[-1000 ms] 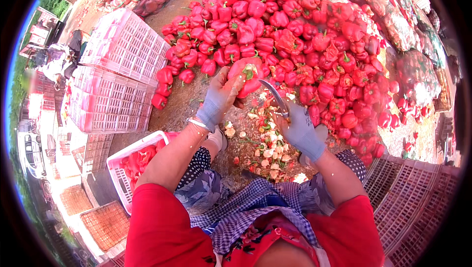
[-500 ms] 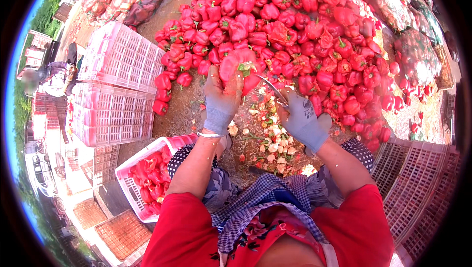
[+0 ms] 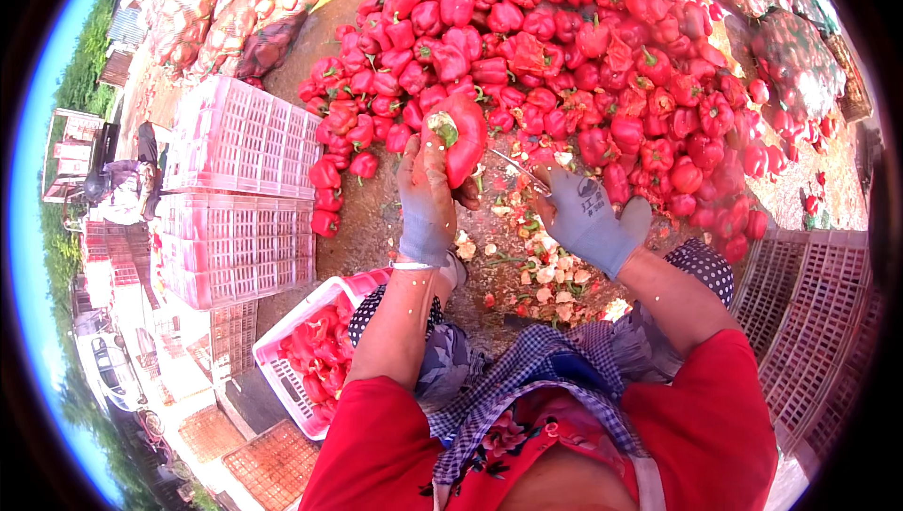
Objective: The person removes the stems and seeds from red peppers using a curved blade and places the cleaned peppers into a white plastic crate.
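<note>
In my left hand (image 3: pixel 426 199), gloved in grey, is a red bell pepper (image 3: pixel 469 146), its pale green stem end turned up and toward the left. My gloved right hand (image 3: pixel 588 220) is closed on a thin-bladed knife (image 3: pixel 516 167), most of its handle hidden in the fingers. The blade points up and left, its tip close to the pepper's lower right side; whether they touch I cannot tell. Below the hands, cut scraps and pale cores (image 3: pixel 550 276) lie on the ground. Beyond them spreads a big heap of red bell peppers (image 3: pixel 541 27).
A pink crate (image 3: pixel 275 370) holding red peppers stands by my left knee. Stacked pink crates (image 3: pixel 240 252) rise at the left, and more crates (image 3: pixel 809 314) stand at the right. Full mesh sacks (image 3: pixel 795 64) lie behind the heap. A person (image 3: pixel 127 187) is at the far left.
The pepper has turned in my left hand, its stem end now facing up-left. The knife tip has come away from the stem end. The whole view has shifted slightly.
</note>
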`<control>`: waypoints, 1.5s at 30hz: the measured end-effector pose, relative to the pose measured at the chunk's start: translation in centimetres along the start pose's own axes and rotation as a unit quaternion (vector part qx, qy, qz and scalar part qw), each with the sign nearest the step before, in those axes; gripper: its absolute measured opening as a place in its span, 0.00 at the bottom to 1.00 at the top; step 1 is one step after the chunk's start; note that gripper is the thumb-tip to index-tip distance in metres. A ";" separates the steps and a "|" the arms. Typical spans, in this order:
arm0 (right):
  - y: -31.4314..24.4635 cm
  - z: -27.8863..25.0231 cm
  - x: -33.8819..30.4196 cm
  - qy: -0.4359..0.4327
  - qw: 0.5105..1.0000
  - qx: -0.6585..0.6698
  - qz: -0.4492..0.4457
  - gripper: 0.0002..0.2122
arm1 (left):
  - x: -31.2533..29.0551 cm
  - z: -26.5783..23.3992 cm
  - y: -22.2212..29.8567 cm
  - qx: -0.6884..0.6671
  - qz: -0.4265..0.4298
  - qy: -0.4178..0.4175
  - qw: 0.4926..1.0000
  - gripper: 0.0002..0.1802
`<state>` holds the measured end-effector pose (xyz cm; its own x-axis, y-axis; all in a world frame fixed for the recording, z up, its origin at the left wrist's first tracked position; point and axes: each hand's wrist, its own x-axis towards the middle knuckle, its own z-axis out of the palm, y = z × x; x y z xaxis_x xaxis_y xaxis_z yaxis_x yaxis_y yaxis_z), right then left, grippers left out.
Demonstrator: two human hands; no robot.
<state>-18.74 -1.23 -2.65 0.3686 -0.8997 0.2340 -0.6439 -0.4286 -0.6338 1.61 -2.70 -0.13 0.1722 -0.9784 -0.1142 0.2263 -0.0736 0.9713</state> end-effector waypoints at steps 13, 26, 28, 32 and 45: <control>0.1 -0.5 1.4 -0.047 0.998 -0.040 -0.015 0.18 | 0.7 -0.3 1.0 -0.150 -0.224 -0.030 0.963 0.33; -0.2 -0.6 1.3 -0.023 0.998 -0.054 -0.025 0.17 | 0.7 -0.3 0.7 -0.153 -0.226 -0.094 0.957 0.39; -0.4 -0.7 1.3 -0.028 0.997 -0.068 -0.011 0.17 | 0.7 -0.2 0.7 -0.155 -0.227 -0.097 0.957 0.38; 0.3 -0.4 1.3 -0.014 0.993 -0.114 -0.028 0.19 | 0.5 0.1 0.6 -0.107 -0.208 -0.037 0.972 0.38; 3.8 -1.4 2.1 -0.103 0.964 -0.238 0.062 0.20 | 0.4 -1.6 2.0 -0.143 -0.193 -0.022 0.970 0.38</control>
<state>-21.35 -4.88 -3.53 0.3628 -0.9319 -0.0037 -0.9081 -0.3526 -0.2257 3.70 -2.92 1.43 -0.0178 -0.8959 -0.4438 0.5245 -0.3863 0.7588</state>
